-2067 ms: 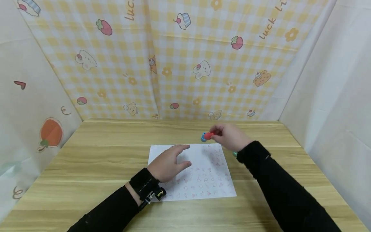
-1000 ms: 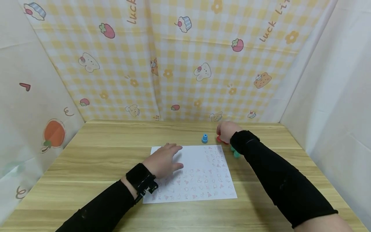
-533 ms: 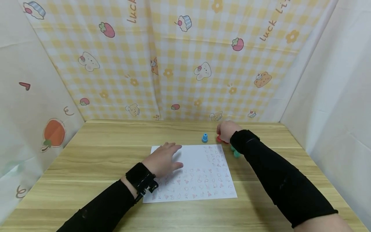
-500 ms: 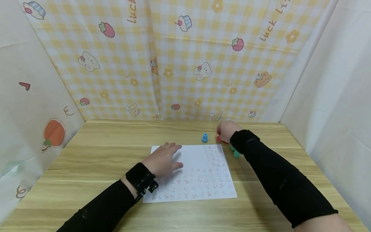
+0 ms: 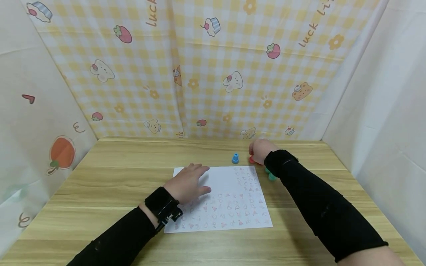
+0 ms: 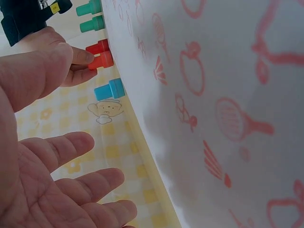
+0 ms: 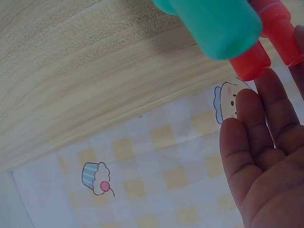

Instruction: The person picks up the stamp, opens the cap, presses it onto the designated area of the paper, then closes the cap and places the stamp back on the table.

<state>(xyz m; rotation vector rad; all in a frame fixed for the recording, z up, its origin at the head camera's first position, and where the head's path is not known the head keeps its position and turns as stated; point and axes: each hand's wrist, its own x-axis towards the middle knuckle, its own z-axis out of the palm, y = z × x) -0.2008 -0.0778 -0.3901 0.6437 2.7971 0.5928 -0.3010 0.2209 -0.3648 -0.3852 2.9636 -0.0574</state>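
At the back right of the table, my right hand (image 5: 262,148) pinches the handle of a red stamp (image 6: 101,61) between thumb and fingers. The stamp stands on the tabletop; a second red stamp (image 6: 97,47) is right beside it, mostly hidden by the hand in the head view. Left of them stands a blue stamp (image 5: 235,159). Two green stamps (image 5: 271,177) are under the right wrist. My left hand (image 5: 186,184) hovers, fingers spread and holding nothing, over the left part of a white sheet of paper (image 5: 223,181) bearing several rows of small red prints.
The wooden table (image 5: 116,177) extends on both sides of the paper. Behind it hangs a yellow checked curtain (image 5: 206,99), with white curtains (image 5: 372,111) at the sides. Each wrist wears a black camera strap (image 5: 162,204).
Around two seconds ago my right hand held the red stamp by the blue one. It moved right and set the stamp down, then stayed still. The left hand drew slightly back left.
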